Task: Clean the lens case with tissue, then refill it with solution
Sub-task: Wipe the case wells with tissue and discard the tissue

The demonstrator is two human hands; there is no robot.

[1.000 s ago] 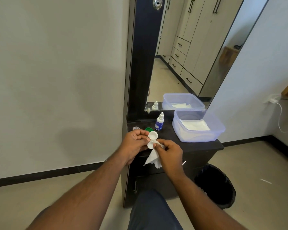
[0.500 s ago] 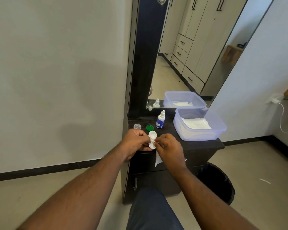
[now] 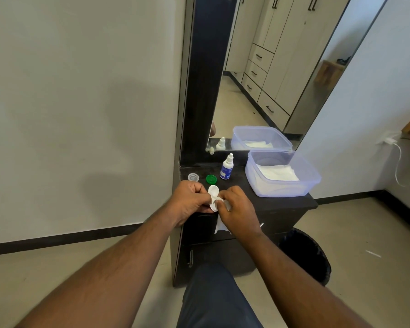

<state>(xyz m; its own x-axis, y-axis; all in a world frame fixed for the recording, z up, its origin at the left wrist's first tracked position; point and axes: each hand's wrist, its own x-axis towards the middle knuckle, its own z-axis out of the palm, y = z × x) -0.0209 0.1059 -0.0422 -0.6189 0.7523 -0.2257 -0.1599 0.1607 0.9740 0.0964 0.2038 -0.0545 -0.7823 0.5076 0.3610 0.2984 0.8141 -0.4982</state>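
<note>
My left hand (image 3: 191, 197) grips the white lens case (image 3: 213, 192) from its left side, holding it upright over the front edge of the dark dresser top (image 3: 279, 202). My right hand (image 3: 237, 213) pinches a white tissue (image 3: 220, 227) against the case's lower well; the rest of the tissue hangs below my palm. A green cap (image 3: 211, 178) and a clear cap (image 3: 193, 177) lie on the top behind my hands. The small solution bottle (image 3: 227, 167), white with a blue label, stands upright just right of the green cap.
A clear plastic box (image 3: 310, 178) with folded tissues sits at the right of the dresser top. A tall mirror (image 3: 270, 67) rises behind it. A black bin (image 3: 305, 256) stands on the floor to the right of the dresser. My knee is below.
The tissue was drawn up under my right hand, so less of it hangs free. My right fingers moved onto the case's lower well. The view shifted slightly.
</note>
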